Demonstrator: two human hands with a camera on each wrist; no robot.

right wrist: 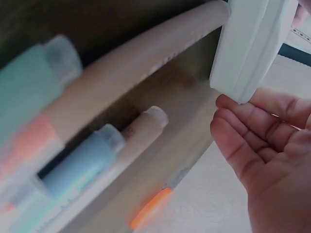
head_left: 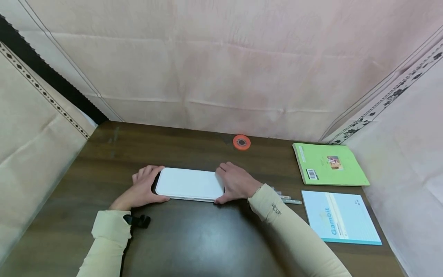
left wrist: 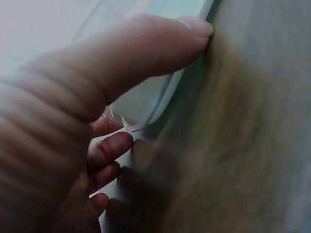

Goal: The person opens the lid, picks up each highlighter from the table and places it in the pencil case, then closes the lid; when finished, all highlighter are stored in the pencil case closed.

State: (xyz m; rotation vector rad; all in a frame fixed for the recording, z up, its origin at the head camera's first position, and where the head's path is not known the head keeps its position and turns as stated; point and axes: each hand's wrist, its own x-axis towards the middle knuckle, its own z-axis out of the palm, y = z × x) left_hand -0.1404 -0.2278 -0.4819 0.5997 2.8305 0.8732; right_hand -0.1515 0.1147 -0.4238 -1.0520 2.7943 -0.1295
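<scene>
A flat white case with rounded corners lies lengthwise across the middle of the table, between both hands. My left hand grips its left end, thumb along the near edge and fingers at the far side; a dark strip shows beside that end. In the left wrist view the thumb of the left hand lies over the case's pale rim. The right end is gripped by my right hand. Curled fingertips of the right hand meet the white case in the right wrist view. Its contents are hidden.
Several pens lie beside the right forearm, partly covered by the sleeve. At the right are a green book and a light blue notebook. An orange disc lies near the back edge, before the hanging cloth.
</scene>
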